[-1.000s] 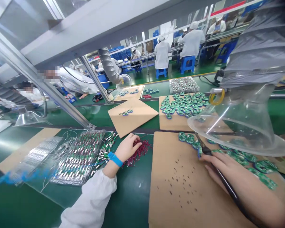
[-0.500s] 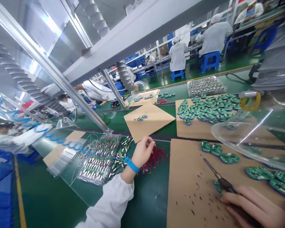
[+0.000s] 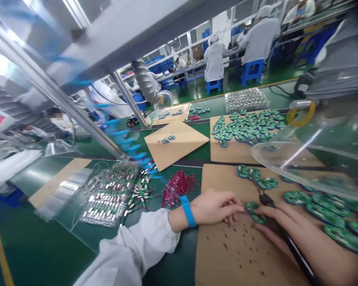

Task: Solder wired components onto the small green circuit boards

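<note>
My left hand [image 3: 217,206], with a blue wristband [image 3: 187,211], lies curled on a cardboard sheet [image 3: 226,254] flecked with dark burn spots. Its fingertips are close to a green circuit board [image 3: 256,214], and nothing shows between them. My right hand [image 3: 283,222] grips a black-handled soldering iron [image 3: 267,200], whose thin tip points up and to the left among the boards. More green ring-shaped boards [image 3: 325,212] lie across the sheet. A bundle of red wires [image 3: 179,188] rests on the green bench to the left of my left hand.
A clear plastic fume hood [image 3: 313,159] on a grey duct hangs at the right. Farther off are cardboard sheets bearing boards [image 3: 226,153], a tray of silver parts [image 3: 246,100] and a plastic tray of wired components [image 3: 110,194]. Co-workers sit beyond the glass.
My left hand has moved right, from the red wires to the boards on the cardboard. The view has shifted, and the soldering iron now stands among the boards.
</note>
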Demonstrator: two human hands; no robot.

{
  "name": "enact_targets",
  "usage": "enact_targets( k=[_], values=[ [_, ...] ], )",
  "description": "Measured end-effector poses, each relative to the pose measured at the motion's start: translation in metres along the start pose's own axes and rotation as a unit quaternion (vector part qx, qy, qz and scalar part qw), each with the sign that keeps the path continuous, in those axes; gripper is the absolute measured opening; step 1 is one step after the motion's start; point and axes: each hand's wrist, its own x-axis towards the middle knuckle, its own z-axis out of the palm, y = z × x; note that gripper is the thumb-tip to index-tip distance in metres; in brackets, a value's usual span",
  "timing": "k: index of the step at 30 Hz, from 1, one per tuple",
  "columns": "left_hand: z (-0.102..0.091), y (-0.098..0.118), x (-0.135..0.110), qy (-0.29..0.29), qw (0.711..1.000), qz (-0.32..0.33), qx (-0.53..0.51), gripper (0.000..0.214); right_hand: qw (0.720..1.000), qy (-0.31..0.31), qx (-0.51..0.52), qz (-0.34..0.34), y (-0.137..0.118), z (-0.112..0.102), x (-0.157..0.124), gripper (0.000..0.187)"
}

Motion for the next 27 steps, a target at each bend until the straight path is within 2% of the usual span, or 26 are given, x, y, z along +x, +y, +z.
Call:
enact_targets(
  k=[1,3,4,6,9,13,18,21,25,27],
  values=[
    [0.000,0.002,0.000,0.007,1.000,0.006,0.011,0.031,1.000,-0.004,-0.002,-0.030,-0.009,-0.005,0.004,0.025],
    [0.002,0.006,-0.003,0.022,0.998,0.028,0.051,0.026,0.998,-0.055,-0.015,-0.022,-0.023,-0.011,0.008,0.022],
    [0.003,0.008,-0.006,0.031,0.996,0.038,0.070,0.024,0.998,-0.061,-0.021,-0.015,-0.026,-0.012,0.008,0.019],
    [0.005,0.008,-0.011,0.053,0.994,0.044,0.085,0.021,0.996,-0.088,-0.027,0.007,-0.028,-0.011,0.004,0.015],
    [0.006,0.006,-0.016,0.069,0.995,0.032,0.064,0.020,0.991,-0.127,-0.017,0.027,-0.027,-0.010,-0.002,0.019],
    [0.008,0.004,-0.018,0.067,0.994,0.031,0.077,0.019,0.989,-0.137,0.020,0.041,-0.031,-0.012,-0.002,0.023],
    [0.013,0.011,-0.019,0.082,0.981,0.036,0.173,0.021,0.990,-0.124,0.046,0.056,-0.037,-0.019,0.002,0.024],
    [0.015,0.015,-0.019,0.093,0.973,0.040,0.207,0.017,0.991,-0.110,0.050,0.051,-0.032,-0.024,0.000,0.020],
    [0.017,0.016,-0.019,0.091,0.972,0.038,0.211,0.014,0.995,-0.053,0.073,0.039,-0.022,-0.034,-0.006,0.015],
    [0.017,0.017,-0.019,0.091,0.969,0.044,0.227,0.014,0.992,-0.020,0.109,0.069,-0.021,-0.039,-0.008,0.016]
  ],
)
